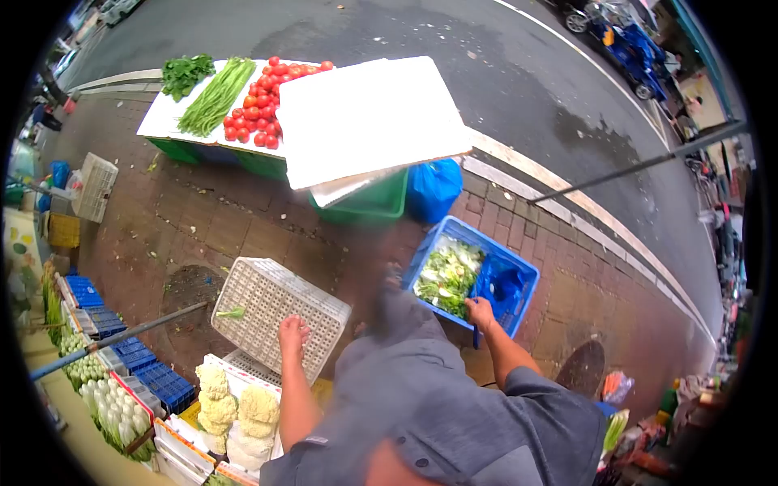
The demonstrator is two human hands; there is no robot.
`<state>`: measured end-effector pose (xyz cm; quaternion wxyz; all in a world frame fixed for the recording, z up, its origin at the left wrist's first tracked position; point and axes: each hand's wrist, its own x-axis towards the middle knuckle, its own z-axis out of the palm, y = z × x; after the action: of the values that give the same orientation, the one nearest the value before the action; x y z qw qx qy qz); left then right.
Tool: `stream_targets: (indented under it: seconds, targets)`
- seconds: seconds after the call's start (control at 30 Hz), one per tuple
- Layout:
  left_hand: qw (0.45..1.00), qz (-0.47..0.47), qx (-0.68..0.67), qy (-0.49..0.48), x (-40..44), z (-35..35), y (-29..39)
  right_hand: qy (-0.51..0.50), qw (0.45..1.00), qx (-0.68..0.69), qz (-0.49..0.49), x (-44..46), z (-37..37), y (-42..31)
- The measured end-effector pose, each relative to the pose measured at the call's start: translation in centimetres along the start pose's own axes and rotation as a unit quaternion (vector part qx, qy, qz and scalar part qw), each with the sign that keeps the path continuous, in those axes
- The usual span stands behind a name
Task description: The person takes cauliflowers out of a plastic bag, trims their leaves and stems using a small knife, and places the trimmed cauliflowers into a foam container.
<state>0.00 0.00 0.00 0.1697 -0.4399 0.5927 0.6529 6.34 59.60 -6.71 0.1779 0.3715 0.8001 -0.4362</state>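
My left hand (293, 333) is over an upturned white plastic crate (279, 301), its fingers loosely curled; I see nothing in them. A small green leaf scrap (232, 313) lies on that crate's lattice surface. On the other side of my body, my right hand (480, 313) is closed at the near rim of a blue plastic crate (525, 283). Cut leafy greens (448, 271) fill the left part of this crate, and a blue plastic bag (498, 279) lies in its right part. My right fingertips are close to the greens.
Ahead, a stand carries tomatoes (258, 109), long green beans (217, 97), leafy herbs (186, 75) and a white foam board (369, 117). Beside a green bin (365, 202) sits a full blue bag (435, 189). Cauliflowers (258, 411) are at lower left. A metal pole (121, 338) crosses there.
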Motion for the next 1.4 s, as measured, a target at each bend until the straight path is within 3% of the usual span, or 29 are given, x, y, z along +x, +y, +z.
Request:
stream_targets:
  seconds: [0.07, 0.1, 0.13, 0.17, 0.2, 0.3, 0.5, 0.57, 0.8, 0.9, 1.03, 1.1, 1.23, 1.3, 1.4]
  targets:
    - [0.999, 0.031, -0.005, -0.008, 1.1, 0.5, 0.2, 0.04, 0.995, 0.091, 0.019, 2.0, 0.0, -6.1]
    - [0.999, 0.019, 0.034, 0.027, -0.5, -1.3, 4.5, 0.009, 0.992, 0.119, 0.029, 3.7, 3.1, -8.9]
    - [0.999, 0.013, 0.044, 0.025, -0.3, -0.8, 5.9, 0.015, 0.993, 0.116, -0.018, 7.6, 4.0, -10.7]
    - [0.998, -0.004, 0.052, 0.021, -0.9, -0.2, 6.3, 0.019, 0.976, 0.217, 0.003, 7.4, 3.6, -14.6]
    - [0.998, -0.004, 0.06, 0.014, 1.3, 4.5, 7.5, 0.034, 0.966, 0.257, -0.019, 12.6, 1.1, -18.4]
    - [0.997, -0.001, 0.072, 0.038, 2.6, 6.4, 10.3, 0.031, 0.923, 0.382, 0.02, 16.6, 1.6, -28.2]
    - [0.999, -0.014, 0.033, 0.019, 2.3, 11.8, 12.4, 0.069, 0.822, 0.559, 0.08, 25.0, 2.6, -37.7]
    - [0.998, -0.035, 0.041, 0.016, 1.9, 12.6, 12.0, 0.054, 0.813, 0.575, 0.075, 26.9, 2.6, -38.6]
    - [0.997, -0.038, 0.041, 0.052, 1.4, 13.3, 14.0, 0.066, 0.873, 0.483, -0.003, 32.2, 1.1, -39.8]
    - [0.998, 0.042, 0.023, 0.05, 2.1, 16.3, 17.5, 0.067, 0.888, 0.454, 0.012, 33.1, -1.6, -43.3]
    - [0.985, 0.149, 0.074, -0.039, 2.7, 24.0, 26.9, 0.004, 0.922, 0.387, -0.003, 33.7, -3.0, -46.0]
    - [0.96, 0.222, 0.152, -0.08, 5.7, 27.0, 30.1, 0.062, 0.927, 0.37, 0.002, 32.5, -3.3, -46.5]
    - [0.91, 0.315, 0.222, -0.151, 10.8, 35.1, 35.9, 0.184, 0.907, 0.378, 0.024, 31.8, -2.3, -40.1]
    - [0.876, 0.341, 0.296, -0.168, 14.0, 38.4, 37.4, 0.145, 0.896, 0.413, 0.078, 29.6, -1.7, -35.4]
    - [0.806, 0.406, 0.414, -0.119, 16.7, 43.0, 39.7, 0.108, 0.877, 0.446, 0.145, 27.6, 0.8, -29.6]
